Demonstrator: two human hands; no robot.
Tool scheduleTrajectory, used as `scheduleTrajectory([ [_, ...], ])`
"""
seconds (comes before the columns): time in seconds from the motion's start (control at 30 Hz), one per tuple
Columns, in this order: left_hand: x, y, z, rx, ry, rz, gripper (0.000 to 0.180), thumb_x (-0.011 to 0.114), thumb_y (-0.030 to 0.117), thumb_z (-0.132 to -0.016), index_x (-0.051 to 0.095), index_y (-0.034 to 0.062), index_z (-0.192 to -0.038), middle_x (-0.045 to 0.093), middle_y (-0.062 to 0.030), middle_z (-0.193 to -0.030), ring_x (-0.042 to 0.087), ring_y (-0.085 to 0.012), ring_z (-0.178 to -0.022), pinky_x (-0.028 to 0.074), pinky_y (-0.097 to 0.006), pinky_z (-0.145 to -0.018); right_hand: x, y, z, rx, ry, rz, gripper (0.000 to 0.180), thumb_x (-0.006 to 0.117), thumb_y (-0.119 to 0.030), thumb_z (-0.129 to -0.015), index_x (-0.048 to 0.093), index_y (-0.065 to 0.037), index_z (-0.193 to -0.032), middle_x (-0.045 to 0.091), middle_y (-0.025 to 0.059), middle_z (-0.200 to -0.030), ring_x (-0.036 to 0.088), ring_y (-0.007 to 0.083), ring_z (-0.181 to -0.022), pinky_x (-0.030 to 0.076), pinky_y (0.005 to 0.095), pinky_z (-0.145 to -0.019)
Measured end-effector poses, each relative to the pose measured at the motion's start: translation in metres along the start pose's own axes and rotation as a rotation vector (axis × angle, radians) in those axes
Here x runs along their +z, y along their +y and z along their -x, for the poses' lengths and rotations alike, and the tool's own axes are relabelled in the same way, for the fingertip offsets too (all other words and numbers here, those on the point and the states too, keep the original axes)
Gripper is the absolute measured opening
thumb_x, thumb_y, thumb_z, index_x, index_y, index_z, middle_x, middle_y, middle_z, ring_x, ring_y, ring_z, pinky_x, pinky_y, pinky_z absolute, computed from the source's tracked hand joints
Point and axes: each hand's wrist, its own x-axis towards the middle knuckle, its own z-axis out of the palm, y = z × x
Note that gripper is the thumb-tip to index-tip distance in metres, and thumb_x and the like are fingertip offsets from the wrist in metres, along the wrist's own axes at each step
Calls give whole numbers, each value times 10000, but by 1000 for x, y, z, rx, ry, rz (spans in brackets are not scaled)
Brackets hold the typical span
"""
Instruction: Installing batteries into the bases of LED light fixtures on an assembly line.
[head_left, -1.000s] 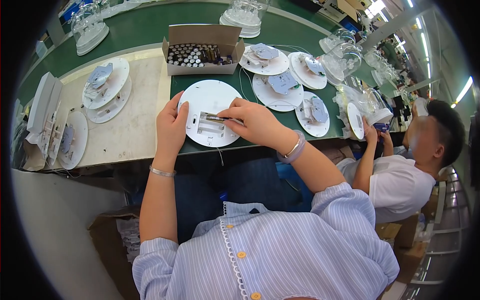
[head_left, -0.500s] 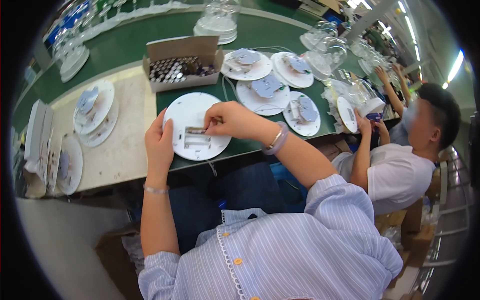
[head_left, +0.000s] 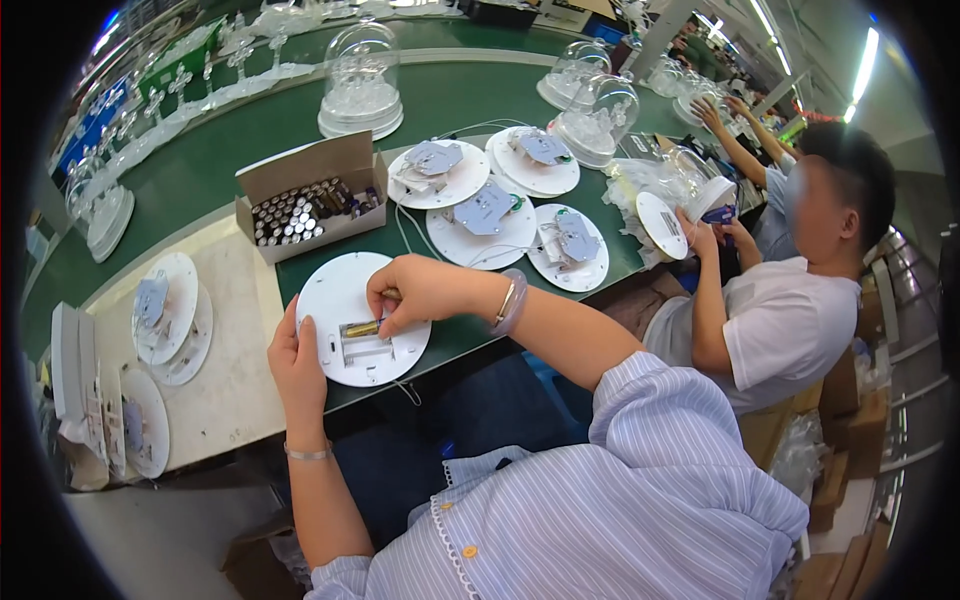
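A round white plastic base (head_left: 338, 283) lies at the front edge of the green table, underside up, with a rectangular battery compartment in it. My left hand (head_left: 298, 358) grips its left edge, thumb on top. A gold-coloured battery (head_left: 360, 328) sits in the upper part of the compartment, while the lower slot shows bare white plastic. My right hand (head_left: 420, 292) is closed at the battery's right end, thumb and fingers pinched on it; the fingertips are partly hidden. Behind the base stands an open cardboard box (head_left: 325, 238) of upright and loose batteries.
Several white bases with grey plates (head_left: 485, 208) and wires lie to the right, others (head_left: 165, 335) on the pale board at left. Clear domes (head_left: 362, 75) stand farther back. At right a co-worker (head_left: 770, 300) holds a white disc (head_left: 660, 225).
My view has shifted, so the table contents sit lower and farther left. The battery now shows more plainly in the compartment. My left hand keeps its hold on the base.
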Motion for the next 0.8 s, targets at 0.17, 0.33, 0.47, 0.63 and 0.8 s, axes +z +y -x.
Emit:
scheduleTrajectory([
  [0.17, -6, -4, 0, 5, -31, -3, 326, 422, 65, -859, 432, -76, -1152, 543, -113, -1032, 525, -116, -871, 419, -224, -759, 11, 4, 8, -92, 123, -7, 227, 707, -149, -620, 568, -18, -743, 574, 70, -668, 550, 153, -620, 440, 260, -576],
  [0.33, -2, 0, 1, 7, -37, -11, 328, 411, 72, -862, 429, -74, -1156, 536, -121, -1050, 526, -126, -889, 419, -234, -775, 1, 6, 5, 26, -10, -180, 213, 698, -144, -630, 561, -19, -735, 581, 67, -677, 556, 145, -654, 448, 263, -593],
  [0.47, -1, 1, 2, 23, -31, -1, 330, 411, 73, -862, 428, -73, -1157, 536, -123, -1054, 529, -129, -890, 418, -237, -778, 5, 3, 0, -95, 32, 100, 244, 707, -163, -621, 534, -24, -722, 561, 62, -658, 527, 162, -577, 416, 280, -517],
  [0.63, -2, 1, 3, 15, -18, -56, 335, 409, 77, -864, 421, -73, -1162, 542, -122, -1043, 531, -124, -878, 424, -233, -761, 0, 0, -9, 7, -30, 73, 264, 733, -192, -581, 528, -36, -638, 552, 66, -592, 537, 182, -518, 414, 291, -478],
  [0.8, -2, 1, 2, 22, -26, -58, 333, 406, 76, -865, 420, -76, -1161, 545, -120, -1030, 531, -118, -863, 427, -227, -748, -8, -16, -25, 125, -180, 343, 298, 764, -230, -519, 549, -45, -611, 563, 58, -521, 569, 162, -472, 425, 275, -437],
])
